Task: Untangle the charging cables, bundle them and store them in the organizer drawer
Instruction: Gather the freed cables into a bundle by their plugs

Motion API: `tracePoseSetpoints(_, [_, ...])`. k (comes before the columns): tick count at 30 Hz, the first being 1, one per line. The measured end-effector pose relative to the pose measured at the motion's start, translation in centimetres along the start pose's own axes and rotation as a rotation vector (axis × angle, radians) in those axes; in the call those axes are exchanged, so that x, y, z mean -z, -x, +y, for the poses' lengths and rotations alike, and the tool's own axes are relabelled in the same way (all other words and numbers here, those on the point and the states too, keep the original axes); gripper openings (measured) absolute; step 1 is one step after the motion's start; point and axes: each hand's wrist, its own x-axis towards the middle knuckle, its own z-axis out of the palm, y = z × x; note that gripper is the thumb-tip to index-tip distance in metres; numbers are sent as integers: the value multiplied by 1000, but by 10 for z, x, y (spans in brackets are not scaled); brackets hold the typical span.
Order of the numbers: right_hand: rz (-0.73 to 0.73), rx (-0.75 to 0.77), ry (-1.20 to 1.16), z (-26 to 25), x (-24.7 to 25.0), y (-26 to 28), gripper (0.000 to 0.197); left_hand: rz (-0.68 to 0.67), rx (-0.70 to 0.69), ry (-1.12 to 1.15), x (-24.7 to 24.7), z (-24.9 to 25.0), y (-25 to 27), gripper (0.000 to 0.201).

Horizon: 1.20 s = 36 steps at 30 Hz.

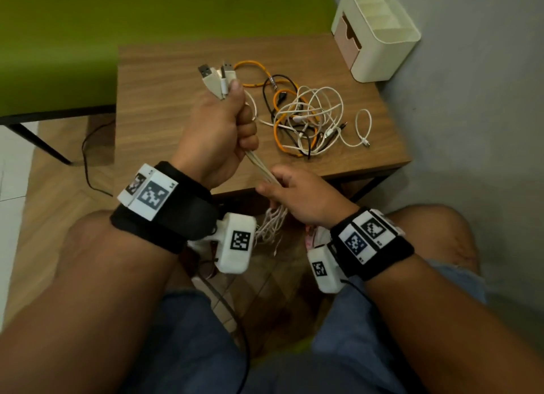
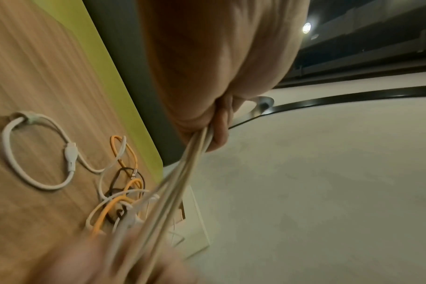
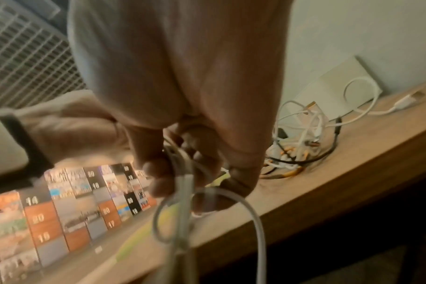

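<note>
The left hand is gripping a bundle of white cables above the bench (USB plugs sticking up); the right hand is pinching the strands lower down, near the tangled cables.

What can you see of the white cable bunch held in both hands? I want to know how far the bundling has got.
The white cable bunch is several pale, rubbery-looking cords gathered side by side. The left hand grips it in a fist, with USB plugs sticking out above. The cords run taut down to the right hand, whose fingers curl round them just past the table's near edge. Below, loose strands hang over the lap. No tie shows.
</note>
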Motion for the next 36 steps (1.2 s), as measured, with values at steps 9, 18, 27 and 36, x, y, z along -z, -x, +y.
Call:
tracePoseSetpoints(9, [-233, -388, 523, 49, 12, 12, 37, 38, -39, 60, -4, 18, 19, 35])
tracePoseSetpoints(18, [20, 24, 63, -21, 28, 30, 68, -81, -7, -25, -24, 14, 32, 33])
tracePoseSetpoints(27, [161, 130, -99, -24, -11, 24, 30, -154, 7, 115, -31, 39, 54, 35])
tracePoseSetpoints(36, [-52, -107, 40, -15, -14, 35, 21, -111, -62, -31, -24, 13, 56, 36])
